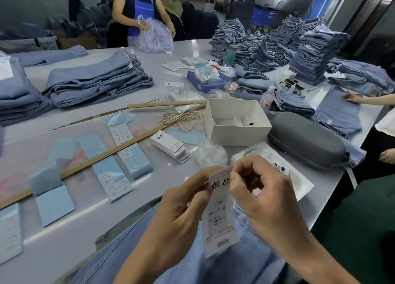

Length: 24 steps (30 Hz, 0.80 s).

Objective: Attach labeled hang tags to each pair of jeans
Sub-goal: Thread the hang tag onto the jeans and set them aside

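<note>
Two bare forearms, no sleeves, cuffs or gloves. Left hand [181,207] without ring, watch or band at wrist. Right hand [265,196] likewise unadorned, with short, unpainted nails; knuckles and finger creases plain to see.

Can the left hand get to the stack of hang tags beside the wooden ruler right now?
Probably not at once: the left hand pinches the hang tag together with the right hand. The stack of hang tags lies uncovered ahead.

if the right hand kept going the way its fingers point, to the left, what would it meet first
The hang tag it already pinches near the top hole, then probably the left hand just behind it; depth between them is unclear.
</note>
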### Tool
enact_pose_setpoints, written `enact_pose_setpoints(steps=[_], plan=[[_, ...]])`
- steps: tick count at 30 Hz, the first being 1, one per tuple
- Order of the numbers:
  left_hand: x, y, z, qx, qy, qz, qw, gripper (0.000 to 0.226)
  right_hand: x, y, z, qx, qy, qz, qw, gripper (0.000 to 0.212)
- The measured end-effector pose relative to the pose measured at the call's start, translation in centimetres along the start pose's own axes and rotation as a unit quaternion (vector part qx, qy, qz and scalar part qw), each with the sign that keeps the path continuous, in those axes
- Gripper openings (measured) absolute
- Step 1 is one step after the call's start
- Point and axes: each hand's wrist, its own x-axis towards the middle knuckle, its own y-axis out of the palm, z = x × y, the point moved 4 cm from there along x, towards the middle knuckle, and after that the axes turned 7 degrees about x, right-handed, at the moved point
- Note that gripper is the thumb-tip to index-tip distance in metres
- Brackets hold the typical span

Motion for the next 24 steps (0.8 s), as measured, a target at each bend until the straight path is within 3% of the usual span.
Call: enact_pose_setpoints(steps=[10,17,24], plan=[[-0.3,0.7,-1.0,0.003,0.016,0.005,1.000,0.036,-0.7,-0.2,0.0,-0.024,-0.031,-0.031,0.999,0.007],[-0.1,0.1,-0.7,-0.017,-0.012,-0.072,0.997,0.031,-0.9,-0.1,0.2,0.001,-0.046,-0.051,0.998,0.009],[-0.2,-0.3,-0.9,-0.041,-0.022,-0.096,0.994,0.034,-0.7,-0.1,1.2,-0.098,-0.142,-0.046,0.984,0.004]])
